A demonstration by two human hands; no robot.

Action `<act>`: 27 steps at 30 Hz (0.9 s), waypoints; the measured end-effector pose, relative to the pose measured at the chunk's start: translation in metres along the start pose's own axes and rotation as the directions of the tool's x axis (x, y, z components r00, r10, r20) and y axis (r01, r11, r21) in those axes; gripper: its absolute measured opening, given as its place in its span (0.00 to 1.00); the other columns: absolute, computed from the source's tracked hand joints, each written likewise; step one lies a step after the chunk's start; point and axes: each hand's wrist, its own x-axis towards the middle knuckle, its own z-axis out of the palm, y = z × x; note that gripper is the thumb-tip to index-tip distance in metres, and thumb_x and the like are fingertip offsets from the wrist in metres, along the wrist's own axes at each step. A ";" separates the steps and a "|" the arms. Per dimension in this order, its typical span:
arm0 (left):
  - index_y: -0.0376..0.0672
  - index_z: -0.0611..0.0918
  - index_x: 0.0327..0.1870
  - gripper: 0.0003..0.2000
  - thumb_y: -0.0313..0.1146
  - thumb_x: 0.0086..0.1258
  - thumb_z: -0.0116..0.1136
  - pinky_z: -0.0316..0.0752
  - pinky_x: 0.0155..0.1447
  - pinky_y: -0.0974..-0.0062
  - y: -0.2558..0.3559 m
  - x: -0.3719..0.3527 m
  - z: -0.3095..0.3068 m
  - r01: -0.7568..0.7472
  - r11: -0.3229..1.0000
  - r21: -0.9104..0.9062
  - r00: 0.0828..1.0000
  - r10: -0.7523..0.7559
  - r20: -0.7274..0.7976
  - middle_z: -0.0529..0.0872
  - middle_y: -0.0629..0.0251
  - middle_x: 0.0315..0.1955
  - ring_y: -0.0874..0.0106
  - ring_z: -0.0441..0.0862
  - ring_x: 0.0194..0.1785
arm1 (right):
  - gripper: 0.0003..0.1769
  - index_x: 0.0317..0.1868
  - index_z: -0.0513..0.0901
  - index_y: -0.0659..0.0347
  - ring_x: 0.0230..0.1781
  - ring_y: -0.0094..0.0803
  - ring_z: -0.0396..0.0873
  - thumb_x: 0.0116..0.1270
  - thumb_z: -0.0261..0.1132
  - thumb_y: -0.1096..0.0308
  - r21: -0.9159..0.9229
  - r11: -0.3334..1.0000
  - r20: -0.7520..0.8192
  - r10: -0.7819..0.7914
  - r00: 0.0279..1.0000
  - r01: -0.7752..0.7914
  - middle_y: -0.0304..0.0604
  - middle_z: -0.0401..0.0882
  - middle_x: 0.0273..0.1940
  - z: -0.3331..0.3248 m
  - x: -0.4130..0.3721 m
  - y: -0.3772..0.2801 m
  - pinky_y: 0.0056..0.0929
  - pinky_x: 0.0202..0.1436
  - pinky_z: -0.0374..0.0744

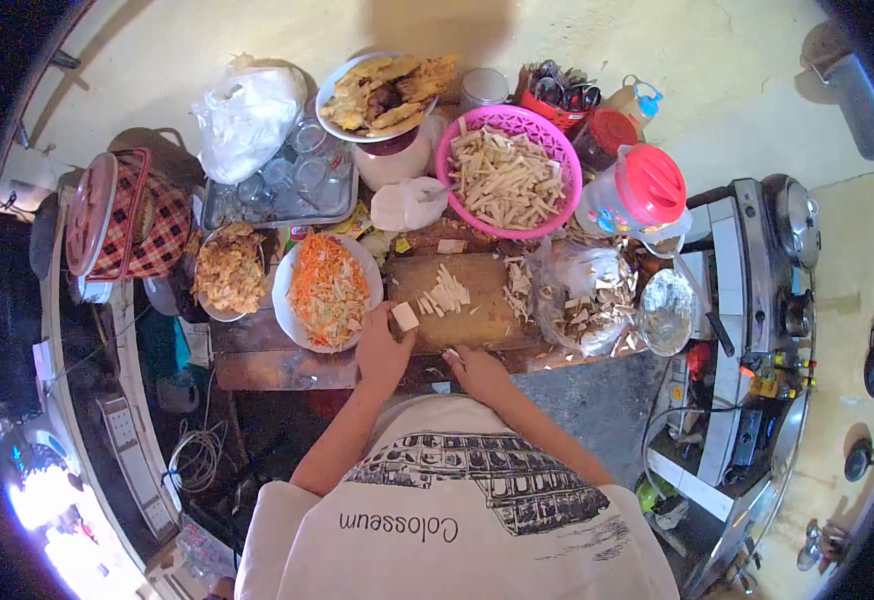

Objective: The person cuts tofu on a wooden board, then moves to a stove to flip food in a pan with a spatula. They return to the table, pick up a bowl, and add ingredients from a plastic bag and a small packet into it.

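Left hand: the bare left hand (385, 345) is at the centre of the frame, its fingers closed on a small off-white block (405, 317).
Held block: located above the lower left part of the brown wooden cutting board (482, 325), pale face upward.
Right hand: the bare right hand (481, 373) is just below the board's lower edge, fingers curled. A small pale item (452, 355) shows at the fingertips; its identity, and how firmly it is gripped, cannot be told.
Cut strips: a loose pile of thin, pale strips (447, 292) lies on the board, above and right of the block.
Shredded mix: a round white bowl (282, 298) of orange and pale shreds (329, 275) is left of the board, near the left hand.
Stick basket: a round, bright pink plastic basket (505, 116) filled with pale sticks (507, 178) is at upper centre.
Peelings: a clear plastic bag (557, 262) with brown-and-white scraps (597, 305) lies right of the board, beside a round silver bowl (669, 315).
Upper left: a rectangular metal tray (282, 217) carries clear glasses (309, 172); a knotted white plastic bag (250, 120) overlaps its upper part.
Upper right: a translucent plastic pitcher (602, 198) has a red lid (654, 180).
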 end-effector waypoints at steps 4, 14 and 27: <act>0.37 0.76 0.46 0.19 0.40 0.59 0.64 0.76 0.43 0.69 -0.024 0.008 0.034 0.015 0.993 -0.113 0.999 -0.019 -0.035 0.80 0.57 0.37 0.65 0.80 0.38 | 0.25 0.44 0.75 0.64 0.39 0.60 0.77 0.72 0.44 0.48 -0.019 0.996 -0.098 0.083 0.992 -0.086 0.64 0.79 0.36 -0.007 0.001 -0.001 0.52 0.44 0.73; 0.35 0.77 0.43 0.15 0.39 0.64 0.57 0.76 0.29 0.73 -0.034 0.012 0.036 0.343 0.876 -0.338 0.937 -0.297 0.182 0.84 0.60 0.29 0.67 0.80 0.26 | 0.24 0.44 0.75 0.64 0.39 0.60 0.76 0.72 0.46 0.50 0.045 0.994 -0.124 0.104 0.987 -0.099 0.64 0.79 0.35 -0.006 -0.001 0.003 0.52 0.43 0.73; 0.42 0.73 0.55 0.23 0.37 0.58 0.61 0.75 0.50 0.64 -0.023 0.014 0.027 -0.308 0.915 0.262 0.950 0.312 0.028 0.76 0.57 0.51 0.59 0.77 0.50 | 0.23 0.45 0.71 0.64 0.38 0.62 0.77 0.73 0.42 0.51 0.089 0.995 -0.136 0.044 0.990 -0.032 0.66 0.78 0.35 -0.004 -0.001 -0.006 0.56 0.44 0.73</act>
